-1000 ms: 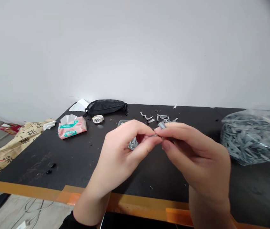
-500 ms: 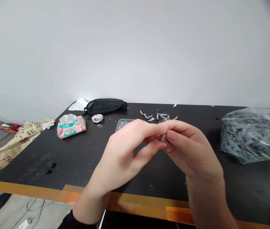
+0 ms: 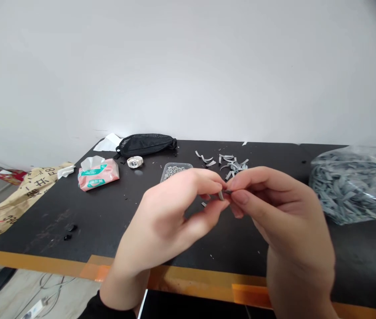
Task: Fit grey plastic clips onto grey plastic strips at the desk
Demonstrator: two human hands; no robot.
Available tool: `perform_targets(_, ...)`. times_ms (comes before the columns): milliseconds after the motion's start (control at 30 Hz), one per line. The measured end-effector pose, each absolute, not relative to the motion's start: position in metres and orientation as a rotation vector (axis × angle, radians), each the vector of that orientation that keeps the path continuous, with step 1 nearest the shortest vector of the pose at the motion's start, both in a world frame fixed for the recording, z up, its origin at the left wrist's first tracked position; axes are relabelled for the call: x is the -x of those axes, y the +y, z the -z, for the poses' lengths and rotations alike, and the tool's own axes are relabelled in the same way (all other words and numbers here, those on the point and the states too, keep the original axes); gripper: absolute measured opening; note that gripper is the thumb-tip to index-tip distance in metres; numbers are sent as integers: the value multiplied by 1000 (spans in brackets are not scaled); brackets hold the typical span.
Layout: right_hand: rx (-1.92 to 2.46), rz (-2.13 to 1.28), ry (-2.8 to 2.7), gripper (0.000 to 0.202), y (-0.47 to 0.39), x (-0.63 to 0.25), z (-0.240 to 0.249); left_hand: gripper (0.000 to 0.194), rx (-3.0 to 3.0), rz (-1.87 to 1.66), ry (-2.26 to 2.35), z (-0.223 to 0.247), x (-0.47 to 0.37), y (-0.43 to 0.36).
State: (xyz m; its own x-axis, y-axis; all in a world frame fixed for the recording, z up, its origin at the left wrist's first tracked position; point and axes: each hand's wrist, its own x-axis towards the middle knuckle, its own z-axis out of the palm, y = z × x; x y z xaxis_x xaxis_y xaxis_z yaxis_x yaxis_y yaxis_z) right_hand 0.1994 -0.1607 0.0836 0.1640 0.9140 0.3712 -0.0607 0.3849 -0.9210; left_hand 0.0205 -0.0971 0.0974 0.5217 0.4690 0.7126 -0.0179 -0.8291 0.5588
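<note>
Orange tape [image 3: 201,277] runs along the near edge of the worktop [image 3: 101,217]. Over it, the person's left hand [image 3: 171,212] and right hand [image 3: 291,217] meet, the fingers of both clamped on a small grey strip [image 3: 221,195] held off the surface. Farther right sits a clear bag [image 3: 361,186] full of similar pieces; on the left, tissues [image 3: 99,174]. Behind the left hand is a tub [image 3: 178,164] of grey bits, with loose strips [image 3: 236,165] to its right. A watch [image 3: 135,162] lies near the far black pouch [image 3: 146,145].

Tissue pack [image 3: 99,175]: pale characters on teal, too small to read | brown sheet [image 3: 21,190]: large black characters and numerals show (skewed, none surely legible) | watch [image 3: 135,162]: dial markings are unreadable
</note>
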Motion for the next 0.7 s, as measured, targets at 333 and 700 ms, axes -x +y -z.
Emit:
perform_targets(333, 891, -940, -1162, 5, -155, -200, -80, 17, -2491, -1278, 452, -104, -18, -98)
perform_targets(700, 853, -1042, -1141, 9, -151, -200, -80, 9, -2544, -1328, 446, -101, -20, -97)
